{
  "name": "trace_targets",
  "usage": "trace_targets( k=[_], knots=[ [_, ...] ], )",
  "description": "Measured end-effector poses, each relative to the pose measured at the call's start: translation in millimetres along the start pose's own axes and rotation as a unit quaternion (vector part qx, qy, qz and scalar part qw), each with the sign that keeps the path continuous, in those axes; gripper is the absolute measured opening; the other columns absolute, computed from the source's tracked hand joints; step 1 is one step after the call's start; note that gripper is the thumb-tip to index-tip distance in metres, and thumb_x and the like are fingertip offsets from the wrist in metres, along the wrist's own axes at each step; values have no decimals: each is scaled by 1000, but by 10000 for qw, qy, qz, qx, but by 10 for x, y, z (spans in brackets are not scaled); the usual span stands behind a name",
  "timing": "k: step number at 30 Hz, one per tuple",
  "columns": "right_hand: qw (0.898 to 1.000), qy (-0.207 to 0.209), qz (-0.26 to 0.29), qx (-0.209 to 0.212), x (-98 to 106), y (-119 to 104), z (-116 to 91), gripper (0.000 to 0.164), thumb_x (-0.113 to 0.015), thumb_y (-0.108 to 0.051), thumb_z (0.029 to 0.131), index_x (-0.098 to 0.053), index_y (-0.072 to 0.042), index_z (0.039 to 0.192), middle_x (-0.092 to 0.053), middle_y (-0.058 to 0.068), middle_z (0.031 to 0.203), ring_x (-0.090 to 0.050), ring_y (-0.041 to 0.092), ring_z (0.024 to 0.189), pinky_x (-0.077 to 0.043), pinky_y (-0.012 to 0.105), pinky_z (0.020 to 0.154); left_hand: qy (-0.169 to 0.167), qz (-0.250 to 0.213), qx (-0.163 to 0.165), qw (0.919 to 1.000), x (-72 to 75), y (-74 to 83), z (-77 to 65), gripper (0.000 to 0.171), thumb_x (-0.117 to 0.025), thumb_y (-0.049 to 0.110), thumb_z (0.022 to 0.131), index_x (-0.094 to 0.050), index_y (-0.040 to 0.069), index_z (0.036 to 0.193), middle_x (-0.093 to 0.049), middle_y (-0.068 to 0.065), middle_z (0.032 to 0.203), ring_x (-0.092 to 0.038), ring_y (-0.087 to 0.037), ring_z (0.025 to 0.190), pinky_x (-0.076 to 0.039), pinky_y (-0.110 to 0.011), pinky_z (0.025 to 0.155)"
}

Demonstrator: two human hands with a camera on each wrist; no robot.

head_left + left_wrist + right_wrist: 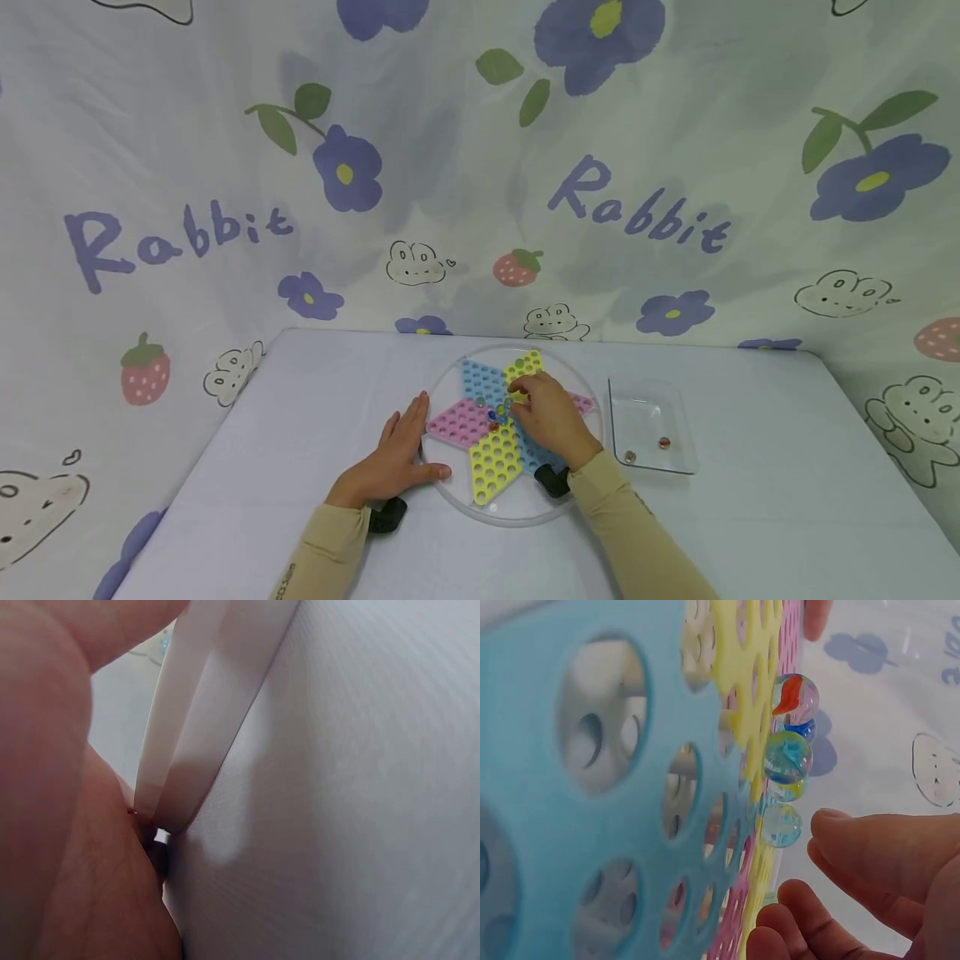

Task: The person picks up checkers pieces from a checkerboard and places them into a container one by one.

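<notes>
A round Chinese checkers board with a blue, pink and yellow star lies on the table. My left hand rests at its left rim, fingers straight along the edge and thumb at the near left rim; the white rim runs close by the palm. Over the star's middle hovers my right hand, fingers loosely bent. In the right wrist view its thumb and fingertips are just off a clear marble on the board. Beside that one sit a teal marble and an orange-swirled marble.
Right of the board stands a clear plastic box with an orange marble and a pale marble inside. A green marble sits on the far yellow point. A printed curtain hangs behind the table.
</notes>
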State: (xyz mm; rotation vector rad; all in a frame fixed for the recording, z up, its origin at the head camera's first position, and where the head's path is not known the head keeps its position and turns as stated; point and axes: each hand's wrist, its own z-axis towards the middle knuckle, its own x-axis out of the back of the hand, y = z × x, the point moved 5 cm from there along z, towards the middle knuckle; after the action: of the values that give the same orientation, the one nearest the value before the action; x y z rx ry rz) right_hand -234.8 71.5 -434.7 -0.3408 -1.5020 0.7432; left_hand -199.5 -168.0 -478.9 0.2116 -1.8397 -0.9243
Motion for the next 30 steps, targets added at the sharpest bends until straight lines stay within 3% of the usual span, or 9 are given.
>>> trace_targets(
  k=[8,17,30],
  knots=[
    [9998,-183,-32,32,-43,-7,37,22,-72,-8,91,-71,-5,113,-60,7,97,-49,15,76,-46,31,67,-16,-64,50,10000,-3,-12,8,118,-73,49,89,7,-6,158,6,-22,167,5,-37,153,10,-55,119],
    [9993,-236,-140,256,-84,12,53,21,-70,-5,92,-72,-3,113,-64,13,108,-51,18,81,-48,35,73,-1,-49,-37,10000,-7,0,-6,116,-71,48,91,7,-6,157,6,-21,167,5,-36,154,10,-54,119],
    [9993,-332,-123,79,-84,4,66,15,-71,-5,92,-72,-4,108,-60,12,105,-50,19,83,-46,35,73,-34,-47,-95,9999,7,22,-7,115,-70,46,92,9,-6,157,8,-21,166,6,-36,153,11,-54,119]
  ],
)
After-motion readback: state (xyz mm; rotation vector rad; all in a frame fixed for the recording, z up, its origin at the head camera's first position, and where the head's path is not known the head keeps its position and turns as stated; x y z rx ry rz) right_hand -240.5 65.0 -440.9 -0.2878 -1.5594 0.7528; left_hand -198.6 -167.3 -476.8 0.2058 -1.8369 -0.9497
